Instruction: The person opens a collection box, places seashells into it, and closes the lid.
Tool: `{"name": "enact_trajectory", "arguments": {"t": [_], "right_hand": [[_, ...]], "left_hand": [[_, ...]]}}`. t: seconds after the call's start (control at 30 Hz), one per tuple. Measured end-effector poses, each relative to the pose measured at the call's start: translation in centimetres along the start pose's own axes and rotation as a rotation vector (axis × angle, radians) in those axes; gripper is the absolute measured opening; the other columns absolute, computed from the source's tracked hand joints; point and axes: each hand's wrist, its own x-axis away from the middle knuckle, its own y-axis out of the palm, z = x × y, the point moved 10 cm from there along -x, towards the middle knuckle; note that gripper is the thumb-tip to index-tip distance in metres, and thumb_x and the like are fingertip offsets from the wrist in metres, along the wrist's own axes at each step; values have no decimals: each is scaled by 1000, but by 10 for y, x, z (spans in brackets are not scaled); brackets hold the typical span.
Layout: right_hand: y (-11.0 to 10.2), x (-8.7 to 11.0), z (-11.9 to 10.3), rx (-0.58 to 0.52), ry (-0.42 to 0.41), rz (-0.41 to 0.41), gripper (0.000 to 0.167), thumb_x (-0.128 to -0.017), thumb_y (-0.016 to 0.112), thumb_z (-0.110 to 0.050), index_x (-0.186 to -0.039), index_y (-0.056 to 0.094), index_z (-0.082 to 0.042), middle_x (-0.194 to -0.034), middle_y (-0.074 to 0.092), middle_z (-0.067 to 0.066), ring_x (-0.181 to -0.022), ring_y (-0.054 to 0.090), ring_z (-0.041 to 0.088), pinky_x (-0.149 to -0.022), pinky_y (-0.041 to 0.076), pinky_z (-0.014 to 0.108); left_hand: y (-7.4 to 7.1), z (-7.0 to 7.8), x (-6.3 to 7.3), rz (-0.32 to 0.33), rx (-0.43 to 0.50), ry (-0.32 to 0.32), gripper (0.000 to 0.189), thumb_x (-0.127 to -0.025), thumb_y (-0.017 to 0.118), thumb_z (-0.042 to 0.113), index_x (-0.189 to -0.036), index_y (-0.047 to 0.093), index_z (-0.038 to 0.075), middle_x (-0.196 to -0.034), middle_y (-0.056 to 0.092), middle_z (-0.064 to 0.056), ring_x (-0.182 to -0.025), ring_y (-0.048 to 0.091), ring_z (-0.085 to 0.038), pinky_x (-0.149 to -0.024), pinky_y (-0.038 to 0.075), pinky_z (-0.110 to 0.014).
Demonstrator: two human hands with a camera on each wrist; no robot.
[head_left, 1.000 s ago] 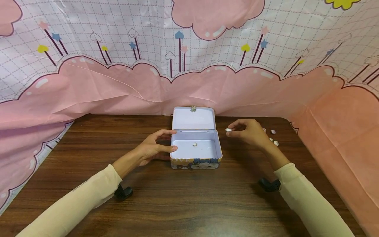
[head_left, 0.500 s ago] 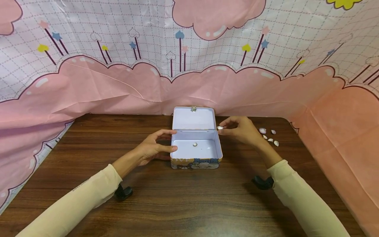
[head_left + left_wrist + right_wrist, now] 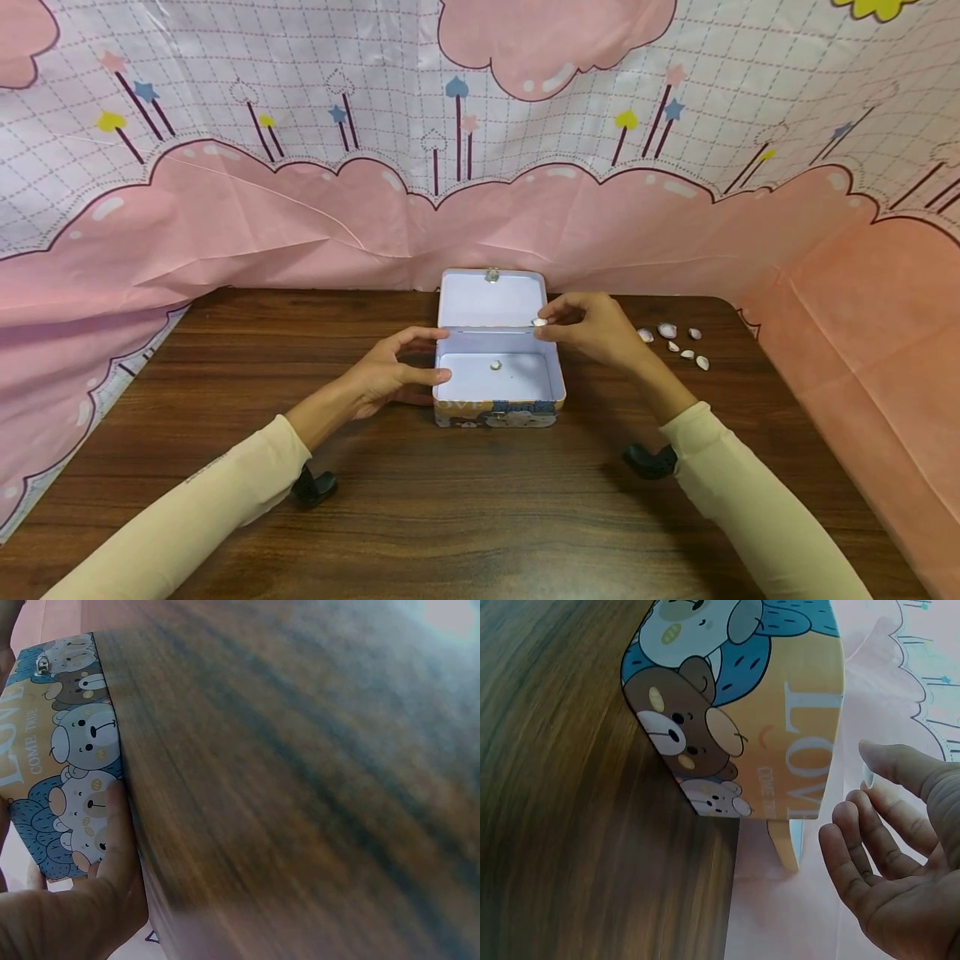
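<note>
The right hand point(image 3: 596, 327), pinching a shell point(image 3: 539, 322), has moved leftward to the box point(image 3: 517, 414), mid-frame; the left hand point(image 3: 390, 368), fingers spread, touches its side. Wood-grained table point(image 3: 480, 517) below, pink-clouded cloth point(image 3: 300, 225) across the top.

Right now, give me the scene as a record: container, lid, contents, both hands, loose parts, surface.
container: printed box
lid: hinged lid, open, raised at the back
contents: one small shell on the box floor
left_hand: left hand, touching the box's left side
right_hand: right hand, pinching a white shell near the lid's lower right corner
loose: six visible shells, right of box
surface: wood-grain table
</note>
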Motion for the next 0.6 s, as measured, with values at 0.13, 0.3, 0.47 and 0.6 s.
{"name": "enact_trajectory", "arguments": {"t": [0.13, 0.3, 0.47, 0.6], "right_hand": [[3, -2, -3, -8, -9, 3, 30, -97, 92, -26, -120, 85, -8, -112, 80, 13, -97, 72, 22, -74, 60, 21], [10, -4, -7, -5, -19, -3, 28, -96, 92, -25, -119, 85, -10, -110, 82, 11, -96, 74, 20, -76, 60, 23], [18, -5, -11, 2, -29, -27, 28, -96, 92, -22, -119, 85, -8, -109, 82, 12, -98, 75, 23, -78, 61, 24], [24, -6, -14, 7, -35, -42, 29, -95, 94, -22, -119, 85, -8, -109, 82, 12, -98, 76, 25, -79, 61, 24]], "left_hand": [[0, 1, 0, 2, 0, -2, 80, -101, 83, 2, -170, 47, 15, -172, 37, -22, -117, 73, -28, -98, 73, -53], [0, 1, 0, 8, 1, -4, 77, -100, 84, 2, -168, 51, 17, -171, 39, -21, -117, 73, -28, -98, 73, -53], [0, 0, 0, 8, -6, -3, 75, -100, 85, 3, -166, 53, 19, -170, 39, -21, -118, 74, -29, -98, 73, -53], [0, 0, 0, 7, -5, -3, 74, -100, 84, 2, -166, 54, 20, -169, 40, -20, -118, 73, -30, -98, 73, -53]]}}
